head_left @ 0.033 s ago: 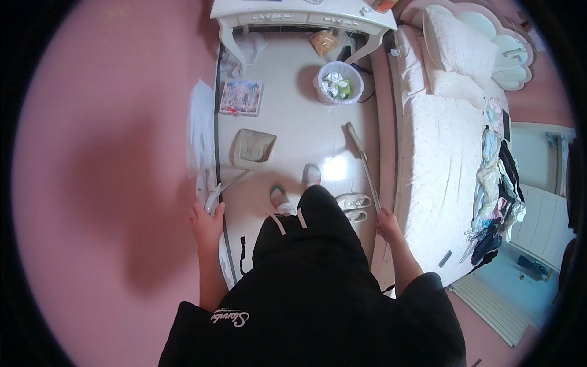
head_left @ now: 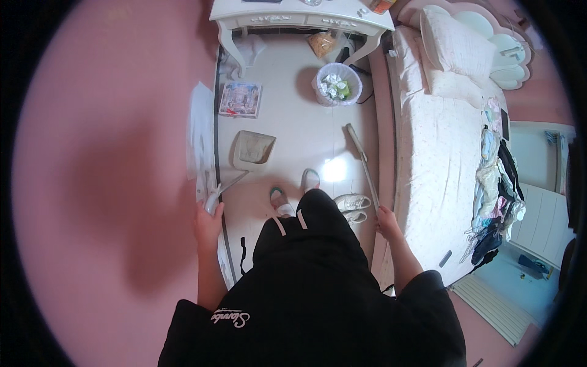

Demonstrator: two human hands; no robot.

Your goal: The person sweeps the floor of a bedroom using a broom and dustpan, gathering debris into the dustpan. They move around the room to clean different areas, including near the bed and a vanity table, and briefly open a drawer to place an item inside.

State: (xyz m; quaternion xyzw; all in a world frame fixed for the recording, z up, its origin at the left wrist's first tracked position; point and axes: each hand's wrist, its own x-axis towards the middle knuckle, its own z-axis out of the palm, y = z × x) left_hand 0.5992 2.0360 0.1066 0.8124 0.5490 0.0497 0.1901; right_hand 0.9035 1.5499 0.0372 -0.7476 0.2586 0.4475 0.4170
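Observation:
My left hand [head_left: 208, 224] is closed round the upper end of the handle of a beige dustpan [head_left: 244, 165]. A whitish, crumpled piece that looks like plastic hangs at that grip. The dustpan's scoop rests on the floor ahead of my feet, its open side facing right. On the right, my right hand [head_left: 387, 221] grips the handle of a long broom [head_left: 369, 177]. This broom slants forward along the bed's base, its narrow head down on the floor. A pair of pale shoes [head_left: 353, 203] stands just left of the broom handle.
A lined waste bin [head_left: 320, 92] with crumpled tissues stands before the white desk [head_left: 293, 12]. Left of it lies a picture box [head_left: 241, 100]. The bed [head_left: 431, 165] runs along the right, with piled clothes [head_left: 489, 183]. A pink wall [head_left: 110, 183] borders the left.

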